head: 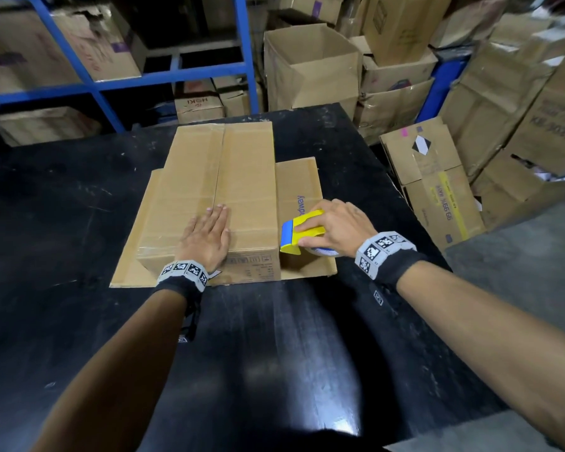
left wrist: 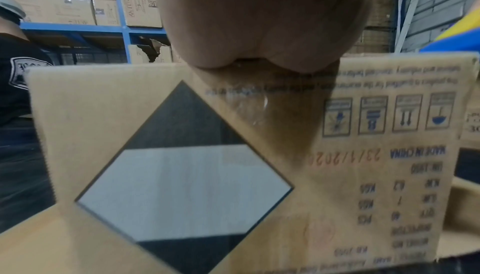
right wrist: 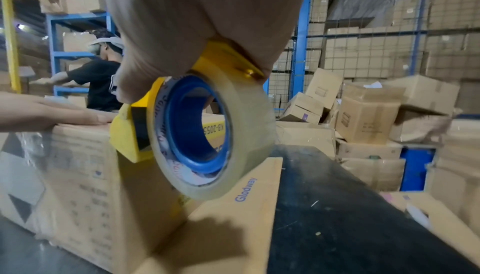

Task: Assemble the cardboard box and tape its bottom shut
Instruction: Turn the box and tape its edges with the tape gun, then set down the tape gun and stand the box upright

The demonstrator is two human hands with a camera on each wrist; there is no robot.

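The brown cardboard box stands upside down on the black table, its bottom flaps folded shut on top and its other flaps splayed flat around it. My left hand lies flat with straight fingers on the near part of the closed flaps. My right hand grips a yellow and blue tape dispenser at the box's near right edge. The right wrist view shows its clear tape roll just above the splayed flap printed "Glodway". The left wrist view shows the box's near side with a black and white diamond label.
An open empty carton stands beyond the table's far edge. Stacked cartons crowd the floor on the right. Blue shelving with boxes runs along the back left. Another person works at shelves behind the box.
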